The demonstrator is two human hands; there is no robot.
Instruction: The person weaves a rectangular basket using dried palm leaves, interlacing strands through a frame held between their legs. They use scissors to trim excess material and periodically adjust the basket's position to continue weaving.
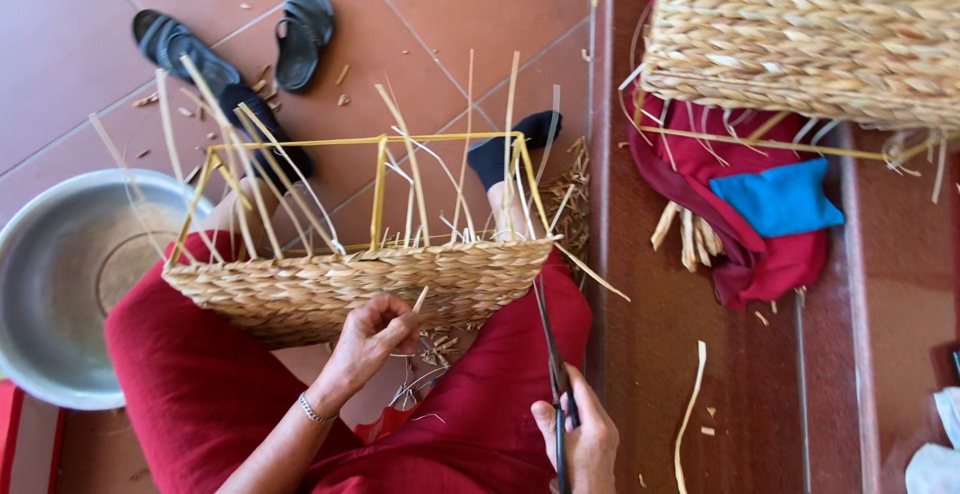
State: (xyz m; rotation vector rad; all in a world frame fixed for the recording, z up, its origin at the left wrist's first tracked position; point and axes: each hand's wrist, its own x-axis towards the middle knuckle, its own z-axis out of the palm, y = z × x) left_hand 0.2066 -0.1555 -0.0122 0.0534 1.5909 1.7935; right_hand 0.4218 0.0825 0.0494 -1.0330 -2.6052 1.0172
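Note:
A half-woven straw basket (330,289) on a yellow wire frame (378,184) rests on my lap, with loose straw ends sticking up from its rim. My left hand (372,339) presses against the basket's near wall and pinches a short straw end (420,300). My right hand (580,439) holds long dark scissors (548,339), blades pointing up toward the basket's right corner. Red trousers cover my legs.
A large metal bowl (60,284) sits at the left. Black sandals (235,44) lie on the red tiled floor beyond. A finished woven basket (810,34) stands upper right over red and blue cloth (775,199). Straw scraps litter the step (690,414).

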